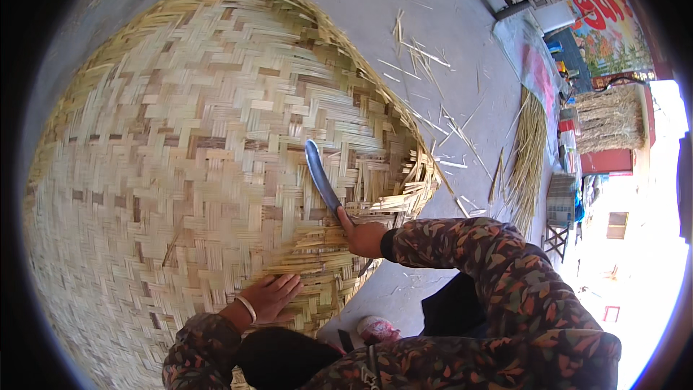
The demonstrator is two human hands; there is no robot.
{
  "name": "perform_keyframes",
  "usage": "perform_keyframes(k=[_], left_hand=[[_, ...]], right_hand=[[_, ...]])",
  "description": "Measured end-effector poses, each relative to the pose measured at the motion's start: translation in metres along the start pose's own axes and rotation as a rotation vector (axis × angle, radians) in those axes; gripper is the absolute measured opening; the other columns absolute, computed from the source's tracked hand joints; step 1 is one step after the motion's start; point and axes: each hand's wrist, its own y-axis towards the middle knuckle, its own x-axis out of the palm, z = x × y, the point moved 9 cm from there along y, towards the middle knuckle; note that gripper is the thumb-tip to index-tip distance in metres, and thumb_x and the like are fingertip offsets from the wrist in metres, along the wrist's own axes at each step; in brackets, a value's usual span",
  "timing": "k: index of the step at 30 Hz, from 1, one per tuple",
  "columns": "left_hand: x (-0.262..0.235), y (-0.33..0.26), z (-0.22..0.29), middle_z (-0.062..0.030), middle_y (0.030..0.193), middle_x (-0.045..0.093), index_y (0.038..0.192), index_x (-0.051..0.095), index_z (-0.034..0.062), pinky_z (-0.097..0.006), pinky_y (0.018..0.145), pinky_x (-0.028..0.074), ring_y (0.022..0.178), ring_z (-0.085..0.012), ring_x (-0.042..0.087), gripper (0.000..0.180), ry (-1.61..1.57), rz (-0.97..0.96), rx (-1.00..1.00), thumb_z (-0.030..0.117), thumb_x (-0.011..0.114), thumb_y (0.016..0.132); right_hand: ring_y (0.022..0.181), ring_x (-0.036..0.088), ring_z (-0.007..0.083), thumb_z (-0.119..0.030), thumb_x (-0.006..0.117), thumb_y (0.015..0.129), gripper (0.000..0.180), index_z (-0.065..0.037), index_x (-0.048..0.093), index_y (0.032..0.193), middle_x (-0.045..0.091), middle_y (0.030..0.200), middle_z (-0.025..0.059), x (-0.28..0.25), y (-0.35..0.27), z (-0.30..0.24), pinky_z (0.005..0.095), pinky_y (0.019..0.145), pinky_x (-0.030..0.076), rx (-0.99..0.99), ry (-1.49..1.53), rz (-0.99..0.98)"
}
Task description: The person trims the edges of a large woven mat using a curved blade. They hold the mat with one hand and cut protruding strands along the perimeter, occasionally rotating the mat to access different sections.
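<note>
Underneath both hands lies the woven mat (pixel 180 152): left hand (pixel 271 296) flat, right hand (pixel 363 237) gripping a knife (pixel 321 177).

Upper right of my view: a painted wall sign (pixel 606 11), broad and rectangular, bearing large red characters over a blue, yellow and green ground, bent by the lens. I can make out no packages, labels or screens elsewhere around me.

You are working a big pale woven bamboo mat (pixel 195 152), its rim curling upward, a dark curved knife (pixel 321 177) lying flat against it.
</note>
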Motion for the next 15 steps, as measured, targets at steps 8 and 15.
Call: perform_keyframes(k=[8, 15], left_hand=[[-0.006, -0.011, 0.002, -0.0005, 0.146, 0.044, 0.139, 0.048, 0.017, -0.032, 0.1, 0.037, 0.133, -0.0165, 0.04, 0.045, 0.38, 0.259, 0.055, 0.025, 0.046, 0.094], [0.001, -0.011, 0.003, -0.0098, 0.146, 0.045, 0.139, 0.047, 0.004, -0.04, 0.105, 0.037, 0.137, -0.0235, 0.038, 0.058, -0.039, 0.178, 0.031, 0.045, 0.046, 0.097]], right_hand=[[0.073, 0.067, 0.042, -0.02, 0.048, 0.088, 0.088, -0.003, -0.01, 0.153, 0.068, 0.092, 0.029, -0.004, -0.007, -0.008, 0.0543, 0.07, 0.051, 0.245, 0.031, -0.02], [0.073, 0.067, 0.0428, -0.025, 0.046, 0.092, 0.092, 0.006, -0.021, 0.145, 0.067, 0.085, 0.0303, 0.005, 0.004, -0.005, 0.052, 0.069, 0.051, 0.186, -0.099, 0.041]])
